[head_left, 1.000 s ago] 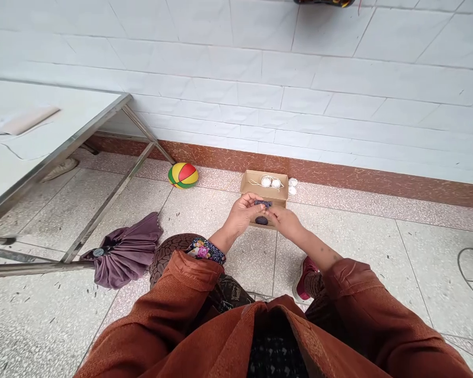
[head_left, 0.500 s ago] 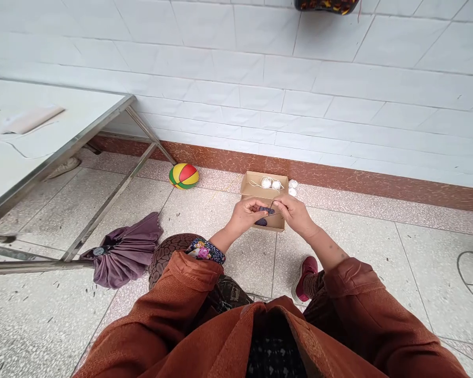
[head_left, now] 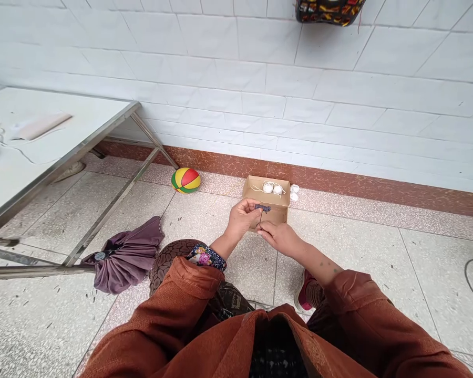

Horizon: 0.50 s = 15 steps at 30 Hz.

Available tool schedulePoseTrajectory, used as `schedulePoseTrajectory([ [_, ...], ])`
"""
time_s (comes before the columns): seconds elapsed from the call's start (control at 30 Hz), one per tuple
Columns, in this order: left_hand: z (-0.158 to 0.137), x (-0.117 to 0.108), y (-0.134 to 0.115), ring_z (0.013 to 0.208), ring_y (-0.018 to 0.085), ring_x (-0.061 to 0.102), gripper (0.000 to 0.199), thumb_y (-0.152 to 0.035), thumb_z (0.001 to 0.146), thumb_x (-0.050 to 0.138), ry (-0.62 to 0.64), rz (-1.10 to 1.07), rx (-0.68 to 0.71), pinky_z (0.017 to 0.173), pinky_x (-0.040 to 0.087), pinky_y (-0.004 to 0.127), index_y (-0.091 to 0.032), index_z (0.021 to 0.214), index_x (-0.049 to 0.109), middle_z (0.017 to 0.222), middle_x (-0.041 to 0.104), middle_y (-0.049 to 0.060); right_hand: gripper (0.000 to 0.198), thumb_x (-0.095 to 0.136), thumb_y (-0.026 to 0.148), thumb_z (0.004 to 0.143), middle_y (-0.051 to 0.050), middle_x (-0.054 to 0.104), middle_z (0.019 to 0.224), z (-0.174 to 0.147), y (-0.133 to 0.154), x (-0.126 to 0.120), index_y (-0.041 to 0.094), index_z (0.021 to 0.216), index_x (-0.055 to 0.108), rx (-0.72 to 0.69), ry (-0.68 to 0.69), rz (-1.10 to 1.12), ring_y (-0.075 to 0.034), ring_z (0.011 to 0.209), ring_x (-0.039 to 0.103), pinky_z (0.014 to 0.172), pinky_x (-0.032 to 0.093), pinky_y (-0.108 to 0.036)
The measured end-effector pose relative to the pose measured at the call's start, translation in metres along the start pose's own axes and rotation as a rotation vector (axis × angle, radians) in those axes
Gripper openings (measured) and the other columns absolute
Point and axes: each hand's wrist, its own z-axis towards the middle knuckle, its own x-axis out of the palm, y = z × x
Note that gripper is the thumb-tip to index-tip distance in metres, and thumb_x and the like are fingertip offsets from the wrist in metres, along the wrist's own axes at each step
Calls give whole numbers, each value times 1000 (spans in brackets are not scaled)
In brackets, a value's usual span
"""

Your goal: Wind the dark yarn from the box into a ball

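Observation:
Over the cardboard box [head_left: 278,215], my left hand [head_left: 240,218] pinches a small dark purple piece of yarn work [head_left: 263,208] between thumb and fingers. My right hand [head_left: 280,239] is closed just below it, at the near edge of the box. A thin dark strand [head_left: 260,219] runs from the purple piece down to my right fingertips; whether it is yarn or a slim tool I cannot tell. White yarn balls [head_left: 268,187] with loose ends lie at the far side of the box. My right hand hides part of the box's near side.
More white balls [head_left: 294,192] sit on the floor by the box. A striped ball [head_left: 186,180] rests near the wall. To the left are a metal-framed table [head_left: 98,123] and a folded purple umbrella [head_left: 128,254]. A dark patterned object [head_left: 329,11] hangs at the top.
My right hand has moved down and slightly left, from beside the purple piece to below it. The strand now runs downward. A dark purple bundle seen in the box before is now hidden.

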Motion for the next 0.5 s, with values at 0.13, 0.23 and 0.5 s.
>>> schedulePoseTrajectory([
  [0.13, 0, 0, -1, 67, 9, 60, 23, -22, 65, 81, 14, 64, 44, 68, 47, 23, -16, 80, 65, 72, 67, -2, 28, 39, 34, 104, -9, 70, 93, -1, 4, -23, 20, 101, 63, -93, -122, -90, -21, 84, 66, 76, 51, -32],
  [0.23, -3, 2, -1, 65, 10, 61, 22, -24, 65, 82, 78, 117, 57, 65, 47, 23, -16, 77, 65, 73, 69, 0, 29, 40, 35, 103, -9, 70, 91, 3, -5, -38, 21, 100, 65, -43, -288, -57, -22, 85, 65, 77, 51, -33],
  [0.5, -13, 7, -7, 74, 14, 67, 30, -30, 66, 85, 283, -60, -68, 72, 53, 28, -15, 86, 68, 82, 73, 3, 29, 43, 39, 101, -2, 67, 79, 12, -23, -23, 22, 93, 64, 220, -428, 301, -17, 71, 63, 68, 51, -29],
])
